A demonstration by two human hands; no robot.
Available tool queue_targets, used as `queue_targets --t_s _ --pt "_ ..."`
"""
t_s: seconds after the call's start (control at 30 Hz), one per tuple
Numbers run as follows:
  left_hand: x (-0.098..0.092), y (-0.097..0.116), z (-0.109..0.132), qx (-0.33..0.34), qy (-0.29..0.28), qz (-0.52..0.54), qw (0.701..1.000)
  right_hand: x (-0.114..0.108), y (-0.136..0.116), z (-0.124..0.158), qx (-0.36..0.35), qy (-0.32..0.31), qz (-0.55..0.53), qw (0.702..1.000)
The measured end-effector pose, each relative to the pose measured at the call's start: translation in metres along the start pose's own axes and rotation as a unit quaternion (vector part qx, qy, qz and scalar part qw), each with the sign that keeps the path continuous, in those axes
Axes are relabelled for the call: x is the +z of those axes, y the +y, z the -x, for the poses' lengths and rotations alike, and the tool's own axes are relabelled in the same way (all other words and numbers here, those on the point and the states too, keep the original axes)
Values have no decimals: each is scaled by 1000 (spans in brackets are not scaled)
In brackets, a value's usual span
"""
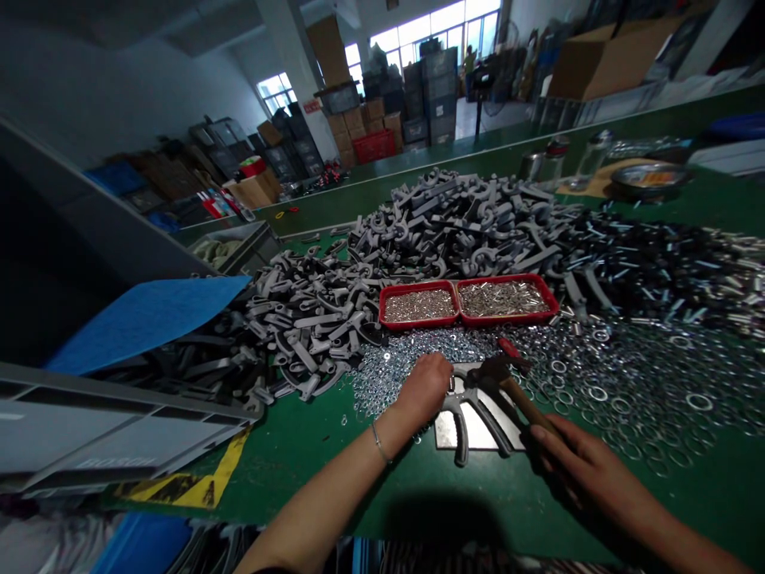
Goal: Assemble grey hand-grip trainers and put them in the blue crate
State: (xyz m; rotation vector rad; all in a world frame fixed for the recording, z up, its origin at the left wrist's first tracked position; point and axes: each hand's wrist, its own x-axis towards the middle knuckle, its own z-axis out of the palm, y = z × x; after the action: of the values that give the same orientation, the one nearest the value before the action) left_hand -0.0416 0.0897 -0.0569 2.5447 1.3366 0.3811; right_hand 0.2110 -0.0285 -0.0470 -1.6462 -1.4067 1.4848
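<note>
The left hand (425,388) is bunching its fingers beside the upper end of the pliers (461,400); I cannot tell what they are pinching. The pliers are lying on the plate (476,434). Rightward, the hammer (529,407) is slanting, the right hand (574,454) gripping its handle.

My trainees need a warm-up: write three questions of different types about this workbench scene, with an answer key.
1. Short answer: Which of the person's hands holds the dark-headed hammer with a brown wooden handle?
2. True or false: The grey-and-black pliers-shaped tool lies at least partly over the flat, pale plate.
3. Multiple choice: From the person's side, where are the two red rectangular plastic trays?
A) Nearer than the plate
B) Beyond the plate
C) On the plate

Key:
1. The right hand
2. True
3. B
</note>
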Motion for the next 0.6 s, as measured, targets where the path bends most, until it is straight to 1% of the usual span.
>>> queue_targets --t_s 0.1,0.13,0.2,0.23,0.3,0.37,0.4,0.43,0.5,0.53,0.6 --pt "3 -1 -1 46 -19 -34 998 -5 -3 -3 13 -25 -10 1000" --pt "4 -3 -2 56 -23 -42 997 -8 -4 -5 2 -27 10 1000" --pt "4 -5 -1 61 -24 -54 996 -18 -11 -10 -39 -20 84 995" --pt "3 -5 2 50 -11 -50 997 -24 -17 -12 -63 -13 128 990" --pt "-1 -3 12 13 38 -22 999 -33 -35 -13 -107 8 197 975" --pt "-7 3 27 -24 88 18 996 -38 -56 -12 -136 31 232 963" --pt "-10 6 36 -31 95 33 994 -38 -65 -12 -150 43 242 958" --pt "-12 10 44 -29 86 38 995 -37 -72 -13 -164 54 252 952" --pt "-15 17 55 -17 46 26 998 -32 -77 -20 -181 59 285 939" --pt "-15 19 58 -11 25 13 1000 -30 -76 -25 -179 51 310 932" --pt "-13 21 59 -14 -3 -15 1000 -25 -68 -37 -163 13 353 921"
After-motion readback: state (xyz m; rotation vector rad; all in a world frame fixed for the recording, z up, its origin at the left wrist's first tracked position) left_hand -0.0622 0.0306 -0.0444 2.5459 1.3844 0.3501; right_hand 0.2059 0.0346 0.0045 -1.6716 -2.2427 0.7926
